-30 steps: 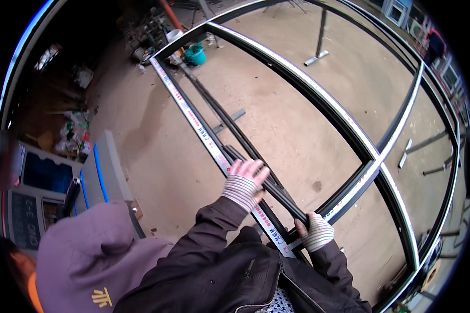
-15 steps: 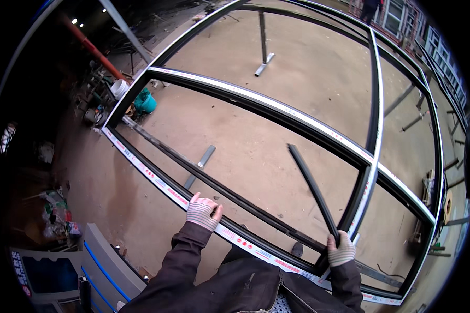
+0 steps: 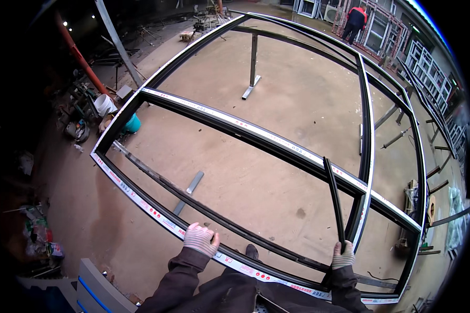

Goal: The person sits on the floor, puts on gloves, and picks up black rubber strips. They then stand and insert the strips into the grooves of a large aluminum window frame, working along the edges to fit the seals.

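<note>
A large window frame [image 3: 230, 124] of dark profiles with white printed protective film lies raised before me, split by crossbars. My left hand [image 3: 201, 241], in a striped fingerless glove, is closed over the frame's near rail, its fingers curled on the edge. At the near right, my right hand [image 3: 343, 256], gloved alike, grips the lower end of a dark, narrow profile strip [image 3: 335, 201]. That strip stands tilted upward, its top overlapping the middle crossbar in view; whether it touches the crossbar I cannot tell.
Metal stands [image 3: 252, 87] support the frame. At left are a white bucket [image 3: 104, 104], a teal bucket [image 3: 132, 124] and a red post [image 3: 83, 55]. A grey panel with blue stripes [image 3: 96, 292] sits near left. A person [image 3: 355, 23] stands far off by window frames.
My view has tilted up, showing more of the far yard. The strip in my right hand has swung more upright, its top moving right. My left hand stays on the rail.
</note>
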